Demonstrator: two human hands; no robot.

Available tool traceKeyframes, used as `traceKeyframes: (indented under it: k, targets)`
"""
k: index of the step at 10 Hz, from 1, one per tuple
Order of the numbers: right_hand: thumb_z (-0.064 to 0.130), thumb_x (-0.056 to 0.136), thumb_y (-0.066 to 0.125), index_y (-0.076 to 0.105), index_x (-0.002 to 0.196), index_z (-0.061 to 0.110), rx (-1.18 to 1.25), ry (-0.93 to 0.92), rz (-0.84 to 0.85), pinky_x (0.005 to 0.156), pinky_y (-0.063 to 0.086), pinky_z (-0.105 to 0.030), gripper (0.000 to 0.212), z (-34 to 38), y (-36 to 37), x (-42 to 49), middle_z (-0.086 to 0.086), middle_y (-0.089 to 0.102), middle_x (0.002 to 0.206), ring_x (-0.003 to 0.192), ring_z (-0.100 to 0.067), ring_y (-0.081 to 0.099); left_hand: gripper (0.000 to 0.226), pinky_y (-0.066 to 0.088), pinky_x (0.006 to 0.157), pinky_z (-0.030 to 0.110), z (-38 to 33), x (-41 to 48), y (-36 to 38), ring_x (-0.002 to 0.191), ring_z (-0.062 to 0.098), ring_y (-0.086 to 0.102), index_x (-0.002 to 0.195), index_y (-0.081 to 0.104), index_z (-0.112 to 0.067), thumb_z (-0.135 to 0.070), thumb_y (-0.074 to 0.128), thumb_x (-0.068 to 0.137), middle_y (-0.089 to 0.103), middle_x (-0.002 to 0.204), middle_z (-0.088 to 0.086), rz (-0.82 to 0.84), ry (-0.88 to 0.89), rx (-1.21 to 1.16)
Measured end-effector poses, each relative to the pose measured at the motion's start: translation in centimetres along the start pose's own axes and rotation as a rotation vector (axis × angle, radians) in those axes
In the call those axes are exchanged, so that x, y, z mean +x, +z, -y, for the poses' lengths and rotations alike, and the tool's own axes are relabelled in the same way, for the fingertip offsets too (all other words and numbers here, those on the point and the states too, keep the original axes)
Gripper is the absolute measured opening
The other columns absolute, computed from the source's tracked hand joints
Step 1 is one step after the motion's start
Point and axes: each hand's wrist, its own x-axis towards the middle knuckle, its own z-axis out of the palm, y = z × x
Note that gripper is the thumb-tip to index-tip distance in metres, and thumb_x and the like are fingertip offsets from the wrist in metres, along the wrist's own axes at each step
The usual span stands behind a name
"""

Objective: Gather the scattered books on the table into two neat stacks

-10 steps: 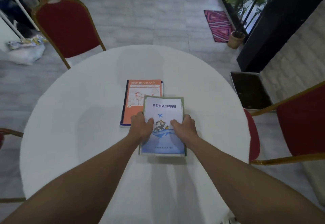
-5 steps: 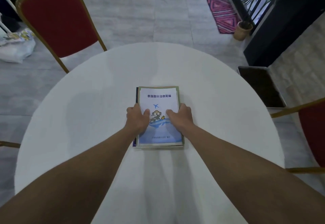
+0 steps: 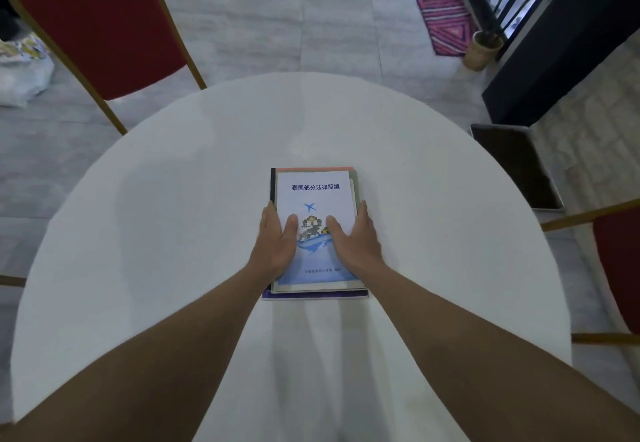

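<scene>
Pressing flat, left hand (image 3: 275,245) and right hand (image 3: 353,240) spread open flanking book stack (image 3: 317,192), thumbs on cover

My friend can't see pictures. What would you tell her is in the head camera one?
Two bare hands, the left hand and the right hand, press flat on a white-and-blue paperback book topping one small stack in the middle of a round white table. A red cushioned chair with a gold frame stands behind the table on a grey floor.
</scene>
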Motion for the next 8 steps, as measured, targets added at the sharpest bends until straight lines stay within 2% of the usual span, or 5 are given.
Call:
traceKeyframes:
  k: [2, 4, 5, 6, 8]
  targets:
    - [0.062, 0.092, 0.048, 0.008, 0.159, 0.021, -0.007, -0.002, -0.006, 0.116, 0.03, -0.05, 0.088, 0.0, -0.2, -0.3, 0.001, 0.03, 0.162, 0.144, -0.025, 0.037, 0.043, 0.05, 0.099, 0.04, -0.1, -0.2, 0.2, 0.12, 0.02, 0.058, 0.142, 0.031, -0.023, -0.04, 0.036, 0.103, 0.049, 0.138, 0.003, -0.002, -0.035, 0.018]
    - [0.061, 0.09, 0.048, 0.021, 0.153, 0.02, -0.002, -0.005, -0.037, 0.111, 0.037, -0.051, 0.08, -0.4, -0.4, -0.8, 0.001, 0.042, 0.153, 0.136, -0.026, 0.047, 0.039, 0.051, 0.094, 0.035, 0.0, -0.6, 0.5, 0.121, 0.019, 0.056, 0.138, 0.034, -0.019, -0.037, 0.038, 0.103, 0.048, 0.137, 0.006, 0.006, 0.005, 0.015]
    - [0.062, 0.089, 0.049, 0.023, 0.151, 0.02, -0.004, -0.013, -0.047, 0.11, 0.037, -0.051, 0.079, -0.5, -0.2, -0.8, 0.002, 0.044, 0.152, 0.134, -0.025, 0.049, 0.041, 0.051, 0.101, 0.045, 0.1, -0.4, 0.5, 0.123, 0.021, 0.055, 0.139, 0.033, -0.017, -0.036, 0.038, 0.103, 0.046, 0.137, 0.007, 0.027, 0.011, 0.016]
    - [0.064, 0.088, 0.05, 0.022, 0.152, 0.02, 0.029, 0.001, 0.002, 0.111, 0.037, -0.05, 0.082, -0.3, -0.6, -0.7, 0.001, 0.042, 0.154, 0.136, -0.026, 0.047, 0.042, 0.051, 0.1, 0.046, -0.5, -0.6, 0.0, 0.126, 0.024, 0.053, 0.138, 0.033, -0.011, -0.036, 0.038, 0.104, 0.045, 0.138, 0.011, 0.06, -0.01, 0.063]
    - [0.068, 0.088, 0.048, 0.013, 0.159, 0.019, 0.056, -0.059, 0.034, 0.118, 0.029, -0.048, 0.093, 0.2, -2.6, -1.3, -0.001, 0.026, 0.165, 0.149, -0.022, 0.029, 0.063, 0.028, 0.116, 0.049, -3.7, -0.6, -1.5, 0.144, 0.034, 0.029, 0.151, 0.019, 0.0, -0.039, 0.031, 0.104, 0.026, 0.156, 0.02, 0.045, -0.056, 0.398]
